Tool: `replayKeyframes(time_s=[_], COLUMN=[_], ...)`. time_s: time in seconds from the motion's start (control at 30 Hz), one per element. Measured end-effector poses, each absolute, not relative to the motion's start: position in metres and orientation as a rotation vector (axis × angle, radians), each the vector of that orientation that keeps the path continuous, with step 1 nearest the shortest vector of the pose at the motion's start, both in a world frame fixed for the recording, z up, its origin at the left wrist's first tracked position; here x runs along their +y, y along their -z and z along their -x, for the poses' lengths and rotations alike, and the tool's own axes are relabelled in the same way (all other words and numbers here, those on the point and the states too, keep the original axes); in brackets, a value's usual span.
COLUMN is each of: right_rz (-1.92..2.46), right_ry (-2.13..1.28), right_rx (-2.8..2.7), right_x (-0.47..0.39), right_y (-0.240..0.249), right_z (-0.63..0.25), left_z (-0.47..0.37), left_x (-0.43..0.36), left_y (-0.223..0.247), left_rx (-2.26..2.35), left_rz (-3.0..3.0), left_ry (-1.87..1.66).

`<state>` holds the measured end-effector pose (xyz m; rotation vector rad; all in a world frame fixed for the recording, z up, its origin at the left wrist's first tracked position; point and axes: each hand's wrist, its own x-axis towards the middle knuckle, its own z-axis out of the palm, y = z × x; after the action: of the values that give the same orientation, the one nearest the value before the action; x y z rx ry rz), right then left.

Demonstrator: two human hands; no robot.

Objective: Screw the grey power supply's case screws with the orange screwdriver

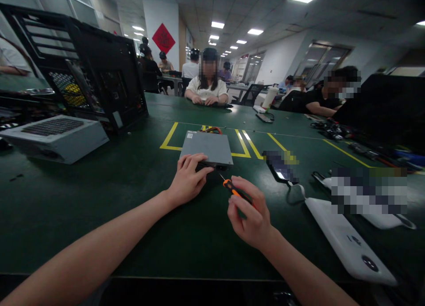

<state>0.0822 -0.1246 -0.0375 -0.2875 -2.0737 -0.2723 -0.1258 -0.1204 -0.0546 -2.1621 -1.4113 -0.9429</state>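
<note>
A grey metal box with coloured wires at its back, like a power supply [207, 147], lies flat on the green table [146, 248]. My left hand [190, 178] rests on its front left edge, fingers on the top and thumb along the front side, gripping it. In my right hand [250, 211] is an orange and black screwdriver [232, 187], held between thumb and fingers. Its thin tip points up and left, close to the front side of the box; whether it touches cannot be told.
A black computer case [99, 71] and a second grey power supply [59, 135] stand at the left. Rightward lie a phone [280, 168], a white device [348, 237] and cables [335, 131]. A person [207, 82] sits across the table.
</note>
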Motion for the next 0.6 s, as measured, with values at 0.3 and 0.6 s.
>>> replayKeyframes(time_s=[0.3, 0.6], right_rz=[0.291, 0.324], right_ry=[0.331, 0.316], right_rx=[-2.088, -2.037], right_x=[-0.1259, -0.1248], right_y=[0.0354, 0.0385], right_z=[-0.0813, -0.0817], left_z=[0.1255, 0.1255], left_x=[-0.1207, -0.1205], left_y=[0.0544, 0.0552], left_rx=[-1.424, -1.425], left_rz=[2.162, 2.166], left_ry=[0.948, 0.957])
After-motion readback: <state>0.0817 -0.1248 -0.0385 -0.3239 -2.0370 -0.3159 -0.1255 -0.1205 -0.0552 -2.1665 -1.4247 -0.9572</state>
